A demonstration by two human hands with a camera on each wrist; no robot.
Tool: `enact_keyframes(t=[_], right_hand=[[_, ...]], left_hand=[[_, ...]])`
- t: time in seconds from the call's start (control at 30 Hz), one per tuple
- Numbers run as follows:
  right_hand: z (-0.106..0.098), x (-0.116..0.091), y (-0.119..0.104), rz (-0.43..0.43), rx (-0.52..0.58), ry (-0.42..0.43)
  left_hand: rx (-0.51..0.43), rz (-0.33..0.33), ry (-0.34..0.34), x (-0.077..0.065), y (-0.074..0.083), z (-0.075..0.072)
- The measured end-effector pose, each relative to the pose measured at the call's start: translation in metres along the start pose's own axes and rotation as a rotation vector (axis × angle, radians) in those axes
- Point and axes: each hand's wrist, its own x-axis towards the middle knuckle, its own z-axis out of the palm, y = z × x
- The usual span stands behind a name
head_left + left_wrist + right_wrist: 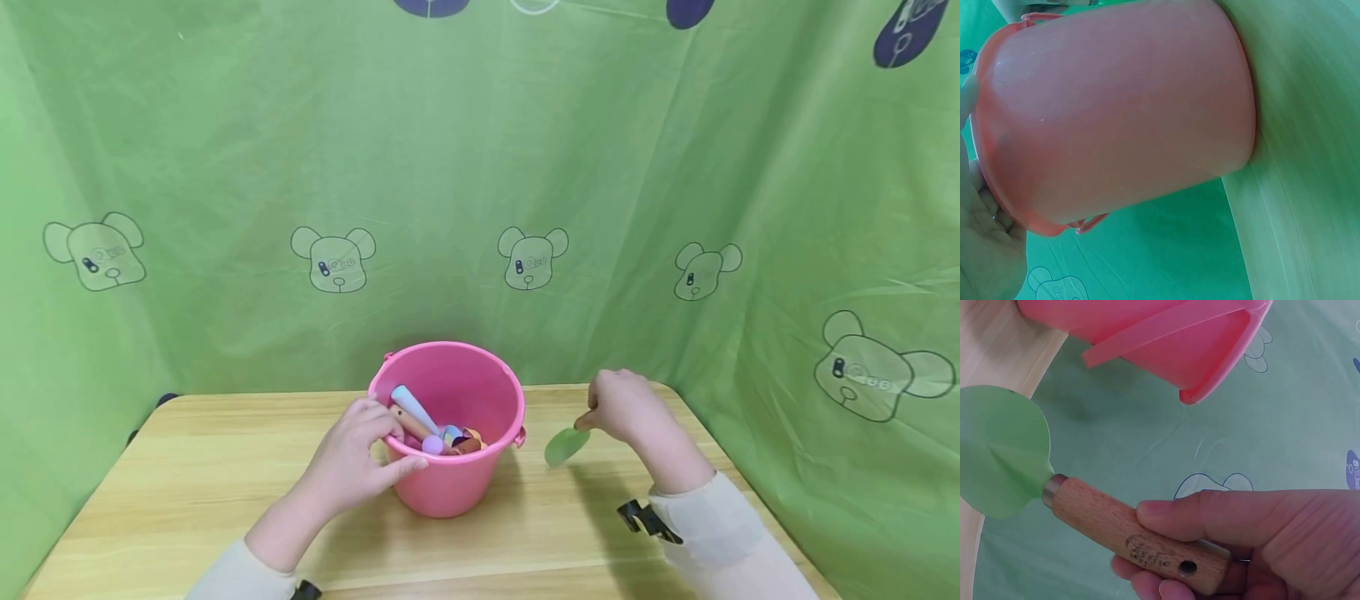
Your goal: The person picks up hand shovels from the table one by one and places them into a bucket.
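A pink bucket (pixel 457 483) stands upright on the table, several small items inside it, among them a light blue handle (pixel 414 408) and a wooden handle (pixel 408 419). My left hand (pixel 352 458) grips its near left rim, thumb outside and fingers over the inner side. To the right of the bucket, above the table, my right hand (pixel 626 404) holds a small garden trowel with a round green blade (pixel 566 446), tip pointing down and left. In the right wrist view, thumb and fingers close round its wooden handle (pixel 1129 531).
The light wooden table (pixel 225 467) carries the bucket. Green cloth walls (pixel 450 167) printed with bear heads rise behind it and on both sides. The bucket's pink carrying handle (pixel 1166 328) hangs along its outside.
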Motion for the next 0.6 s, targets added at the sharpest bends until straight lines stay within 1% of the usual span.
enact_keyframes(t=[0.17, 0.4, 0.6], right_hand=[[-0.001, -0.001, -0.004, -0.022, -0.008, -0.011], [-0.001, -0.003, -0.009, -0.020, -0.006, -0.021], [-0.002, -0.005, -0.012, -0.035, 0.005, -0.029]], left_hand=[[0.000, 0.001, 0.003, 0.000, 0.000, 0.000], [-0.008, 0.002, -0.006, 0.000, 0.000, -0.001], [-0.002, 0.010, 0.000, 0.000, 0.000, -0.001]])
